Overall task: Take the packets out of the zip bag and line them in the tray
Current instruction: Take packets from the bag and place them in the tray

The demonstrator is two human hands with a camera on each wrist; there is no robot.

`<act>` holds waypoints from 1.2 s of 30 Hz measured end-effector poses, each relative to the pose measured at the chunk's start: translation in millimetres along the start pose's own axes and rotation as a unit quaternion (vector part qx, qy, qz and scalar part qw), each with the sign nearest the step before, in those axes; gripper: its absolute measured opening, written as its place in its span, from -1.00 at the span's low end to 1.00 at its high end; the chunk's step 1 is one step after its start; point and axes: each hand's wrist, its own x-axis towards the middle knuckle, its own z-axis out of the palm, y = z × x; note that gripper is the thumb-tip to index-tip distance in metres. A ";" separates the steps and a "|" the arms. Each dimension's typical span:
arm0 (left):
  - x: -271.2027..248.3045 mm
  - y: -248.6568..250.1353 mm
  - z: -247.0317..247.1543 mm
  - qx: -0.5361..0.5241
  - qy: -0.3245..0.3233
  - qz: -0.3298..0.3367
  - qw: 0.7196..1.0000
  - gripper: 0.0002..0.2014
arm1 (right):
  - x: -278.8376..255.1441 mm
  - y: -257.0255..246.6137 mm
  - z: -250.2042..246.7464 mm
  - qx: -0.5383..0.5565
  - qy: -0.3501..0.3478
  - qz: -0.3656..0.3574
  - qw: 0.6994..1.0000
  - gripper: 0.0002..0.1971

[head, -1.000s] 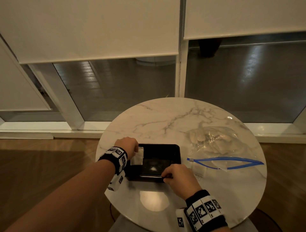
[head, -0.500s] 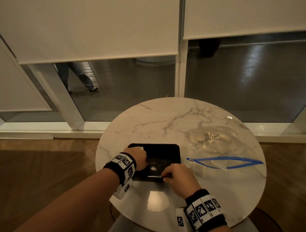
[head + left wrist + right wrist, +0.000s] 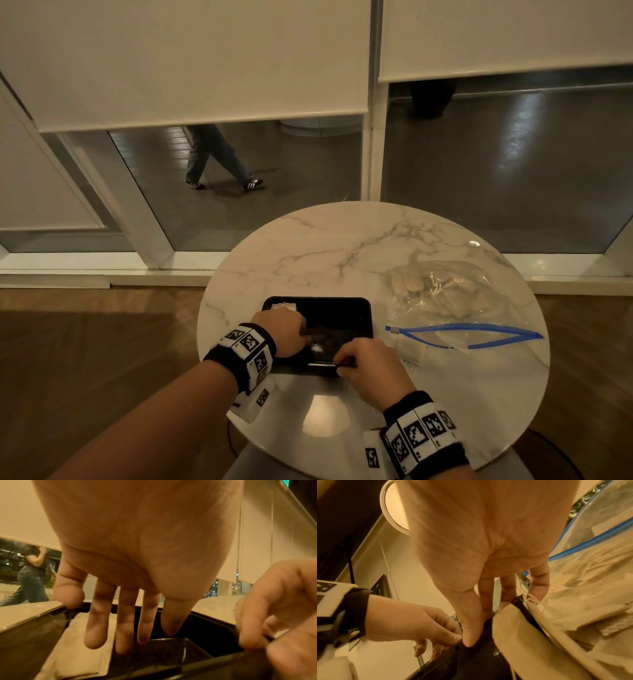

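Note:
A black tray (image 3: 367, 310) sits on the round marble table. One white packet (image 3: 283, 305) lies flat in its far-left corner, seen close in the left wrist view as the packet (image 3: 73, 650). My left hand (image 3: 305, 337) hovers over the tray's left half with straight fingers (image 3: 93, 641) and holds nothing. My right hand (image 3: 339, 364) pinches the tray's near rim (image 3: 453, 660) between thumb (image 3: 469, 641) and fingers. The clear zip bag (image 3: 445, 294) with a blue zip (image 3: 479, 344) lies open to the right, with several packets inside.
Another packet (image 3: 411, 350) lies at the bag's mouth, just right of the tray. The marble table (image 3: 342, 246) is bare at the back, its edge close behind my wrists. A person walks past outside the window (image 3: 219, 161).
My left hand carried a white packet from the tray's left edge into the tray, let it go in the far-left corner and drew back toward me. The right hand kept its pinch.

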 end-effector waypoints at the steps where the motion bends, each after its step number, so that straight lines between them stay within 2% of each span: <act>1: -2.7 2.3 -1.1 -0.024 0.013 0.009 1.000 -0.64 | -0.6 0.2 -1.4 0.014 0.005 0.002 1.000 -0.81; 4: -13.2 12.9 -5.7 -0.111 0.060 0.059 0.990 -0.71 | -0.9 2.4 -13.3 0.109 0.033 0.010 0.993 -0.88; 6: -21.2 24.0 -8.7 -0.178 0.096 0.088 0.975 -0.76 | -0.3 7.3 -27.8 0.171 0.080 0.018 0.982 -0.92; 8: -28.2 36.5 -9.8 -0.237 0.122 0.107 0.958 -0.81 | -0.6 16.1 -42.8 0.200 0.132 0.036 0.970 -0.89; 11: -35.1 56.8 -6.4 -0.288 0.142 0.123 0.939 -0.84 | -5.4 30.3 -59.8 0.219 0.160 0.068 0.960 -0.88; 15: -39.7 84.8 0.8 -0.294 0.159 0.105 0.936 -0.87 | -13.7 44.7 -68.5 0.176 0.137 0.126 0.967 -0.84; 20: -39.1 98.3 10.9 -0.204 0.149 0.034 0.967 -0.76 | -18.6 57.0 -65.8 0.075 0.057 0.204 0.974 -0.73; 24: -38.2 103.2 19.3 -0.175 0.126 -0.018 0.976 -0.70 | -16.6 65.7 -57.9 0.033 0.034 0.263 0.964 -0.87; 27: -37.1 102.9 24.5 -0.184 0.126 -0.033 0.974 -0.74 | -15.4 66.1 -50.2 0.024 0.004 0.282 0.959 -0.77; 30: -38.7 100.5 27.0 -0.219 0.143 -0.031 0.965 -0.82 | -18.0 61.8 -43.2 0.015 -0.033 0.294 0.955 -0.78; 32: -40.2 99.1 27.6 -0.238 0.169 -0.028 0.956 -0.86 | -18.1 61.5 -35.3 0.017 -0.035 0.291 0.956 -0.60; 34: -40.7 98.8 29.4 -0.247 0.188 -0.026 0.950 -0.80 | -17.9 58.8 -31.8 0.008 -0.026 0.291 0.956 -0.49; 36: -40.5 99.0 32.4 -0.242 0.192 -0.027 0.951 -0.75 | -17.9 55.9 -30.8 -0.009 -0.027 0.292 0.956 -0.52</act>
